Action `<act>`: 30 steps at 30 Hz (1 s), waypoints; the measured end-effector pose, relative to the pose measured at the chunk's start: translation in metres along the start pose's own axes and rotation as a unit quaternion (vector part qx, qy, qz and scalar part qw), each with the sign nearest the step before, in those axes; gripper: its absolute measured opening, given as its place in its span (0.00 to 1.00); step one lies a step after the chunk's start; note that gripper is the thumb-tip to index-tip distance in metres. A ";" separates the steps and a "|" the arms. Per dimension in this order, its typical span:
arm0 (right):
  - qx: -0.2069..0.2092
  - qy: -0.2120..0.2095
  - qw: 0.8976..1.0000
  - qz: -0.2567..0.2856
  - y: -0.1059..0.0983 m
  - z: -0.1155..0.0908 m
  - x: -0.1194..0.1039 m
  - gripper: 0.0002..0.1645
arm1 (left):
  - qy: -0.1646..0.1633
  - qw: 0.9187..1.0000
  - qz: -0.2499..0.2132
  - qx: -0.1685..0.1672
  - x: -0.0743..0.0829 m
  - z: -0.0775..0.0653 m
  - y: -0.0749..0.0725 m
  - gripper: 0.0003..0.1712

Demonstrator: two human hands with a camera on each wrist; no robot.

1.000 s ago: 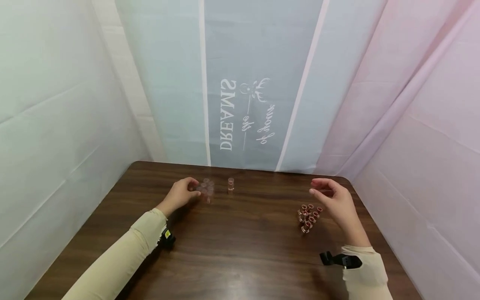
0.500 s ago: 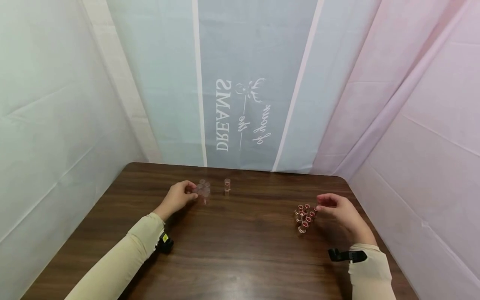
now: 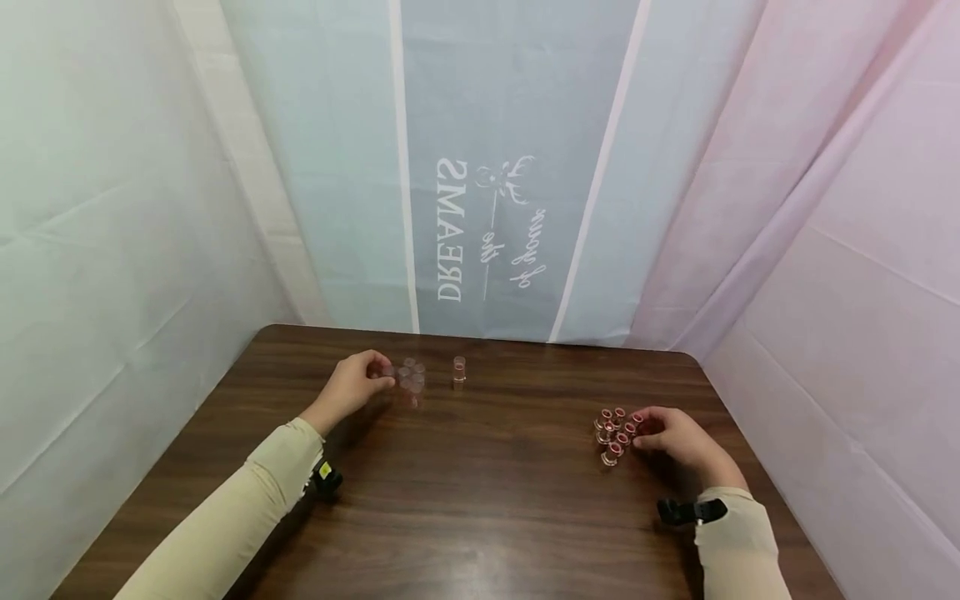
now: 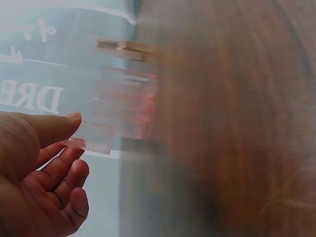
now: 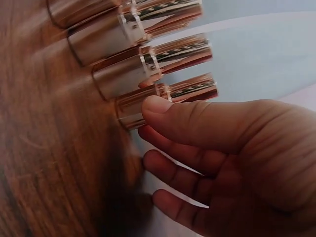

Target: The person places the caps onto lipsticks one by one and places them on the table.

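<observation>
Much tabletop (image 3: pixel 510 475) separates hands (image 3: pixel 352 387) (image 3: pixel 682 443), left pinching a clear cylinder (image 4: pixel 97 138), right a coppery tube (image 5: pixel 132 106).

- Metallic-looking tubes (image 5: pixel 123 72) gleam with a glossy, coppery finish.
- Transparent cylinders (image 4: pixel 95 137), plastic in look, show smooth walls.
- The wood-grain bench (image 3: pixel 480 500) carries a soft sheen across its smooth top.
- Matt cloth sleeves (image 3: pixel 217 508) wrinkle before a creased, matt fabric backdrop (image 3: pixel 517 100).

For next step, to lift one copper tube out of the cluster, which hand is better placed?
Probably the right hand: it pinches a copper tube at the edge of the cluster. The left hand is well away, pinching a clear cap.
</observation>
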State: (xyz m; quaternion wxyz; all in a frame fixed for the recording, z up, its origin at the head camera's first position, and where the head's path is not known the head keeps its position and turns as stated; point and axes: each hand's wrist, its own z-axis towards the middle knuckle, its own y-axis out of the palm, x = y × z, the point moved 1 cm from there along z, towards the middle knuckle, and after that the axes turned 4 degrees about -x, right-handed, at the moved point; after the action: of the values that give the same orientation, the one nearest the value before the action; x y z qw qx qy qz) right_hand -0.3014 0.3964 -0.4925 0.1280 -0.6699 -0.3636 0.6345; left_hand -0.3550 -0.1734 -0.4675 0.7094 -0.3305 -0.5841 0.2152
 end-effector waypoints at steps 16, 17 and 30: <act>0.118 0.017 0.986 -0.117 -0.005 -0.004 0.000 0.19 | 0.060 0.997 -0.047 0.024 0.046 -0.023 -0.018 0.14; 0.136 0.015 0.983 -0.124 -0.007 -0.005 -0.002 0.20 | 0.064 0.996 -0.050 0.025 0.049 -0.023 -0.018 0.13; 0.273 -0.073 0.959 0.016 -0.007 -0.024 -0.095 0.22 | 0.075 0.994 -0.083 0.007 0.067 -0.028 -0.003 0.13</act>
State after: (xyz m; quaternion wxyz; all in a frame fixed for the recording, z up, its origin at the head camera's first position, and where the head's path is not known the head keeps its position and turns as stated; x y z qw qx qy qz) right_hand -0.2746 0.3465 -0.4125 0.2686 -0.5676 -0.1743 0.7585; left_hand -0.3129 -0.1350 -0.4222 0.7688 -0.2914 -0.5533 0.1340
